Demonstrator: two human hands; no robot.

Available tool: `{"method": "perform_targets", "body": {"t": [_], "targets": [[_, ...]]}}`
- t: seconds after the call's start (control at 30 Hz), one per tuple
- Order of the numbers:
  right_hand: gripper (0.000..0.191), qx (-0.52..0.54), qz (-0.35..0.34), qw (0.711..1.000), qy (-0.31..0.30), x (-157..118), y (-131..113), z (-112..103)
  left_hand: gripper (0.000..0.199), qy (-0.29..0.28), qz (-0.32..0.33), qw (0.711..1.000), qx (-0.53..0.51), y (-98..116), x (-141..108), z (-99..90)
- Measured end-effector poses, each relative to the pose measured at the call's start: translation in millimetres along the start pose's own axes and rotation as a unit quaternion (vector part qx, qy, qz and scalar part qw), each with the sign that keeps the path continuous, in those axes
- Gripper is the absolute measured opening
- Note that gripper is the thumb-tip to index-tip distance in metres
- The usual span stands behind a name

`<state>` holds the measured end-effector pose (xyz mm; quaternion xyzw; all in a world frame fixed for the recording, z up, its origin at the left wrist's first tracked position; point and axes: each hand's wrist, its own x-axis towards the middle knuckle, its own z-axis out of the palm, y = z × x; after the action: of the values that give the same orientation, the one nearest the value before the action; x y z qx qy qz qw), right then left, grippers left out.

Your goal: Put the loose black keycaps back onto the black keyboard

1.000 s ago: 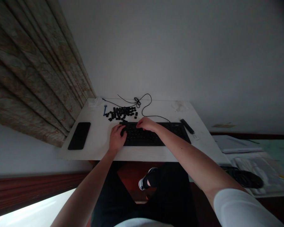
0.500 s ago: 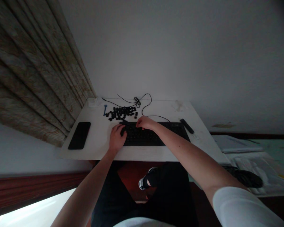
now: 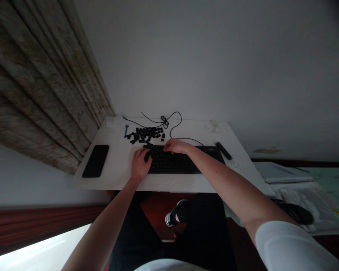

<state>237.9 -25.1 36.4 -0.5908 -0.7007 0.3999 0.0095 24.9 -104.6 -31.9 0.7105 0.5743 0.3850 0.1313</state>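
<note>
A black keyboard point(image 3: 175, 165) lies along the front of the white table. My left hand point(image 3: 139, 164) rests at its left end, the fingers curled over the upper left corner and the thumb on the keys. Over the keyboard's upper rows, my right hand point(image 3: 173, 145) is bent down with its fingertips pinched together; whatever is between them is too small and dark to make out. Just behind the keyboard lies a loose heap of black keycaps point(image 3: 148, 132). A small blue tool point(image 3: 126, 131) lies at the left side of that heap.
A black phone point(image 3: 95, 161) lies at the table's left. Behind the keycaps runs a looped black cable point(image 3: 165, 121). At the right end of the keyboard is a dark, narrow stick-shaped object point(image 3: 223, 150). A patterned curtain point(image 3: 45, 82) hangs at the left, by the wall.
Both hands stay almost where they were on the keyboard. The whole view has shifted very slightly; the keycaps look unchanged.
</note>
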Motion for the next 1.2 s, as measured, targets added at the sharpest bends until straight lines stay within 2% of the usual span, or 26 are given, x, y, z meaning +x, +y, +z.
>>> {"method": "perform_targets", "body": {"t": [0.37, 1.0, 1.2], "targets": [[0.013, -0.005, -0.01, 1.0, -0.011, 2, 0, 0, 0.029, -0.003, -0.004, 1.0, -0.003, 1, 1, -0.6], [0.014, -0.002, 0.004, 1.0, 0.013, 0, -3, 4, 0.029, -0.005, -0.008, 1.0, -0.003, 1, 1, -0.8], [0.013, -0.054, -0.002, 0.998, 0.019, -2, -10, 4, 0.03, -0.003, -0.009, 1.0, -0.004, 0, 0, -0.1]]}}
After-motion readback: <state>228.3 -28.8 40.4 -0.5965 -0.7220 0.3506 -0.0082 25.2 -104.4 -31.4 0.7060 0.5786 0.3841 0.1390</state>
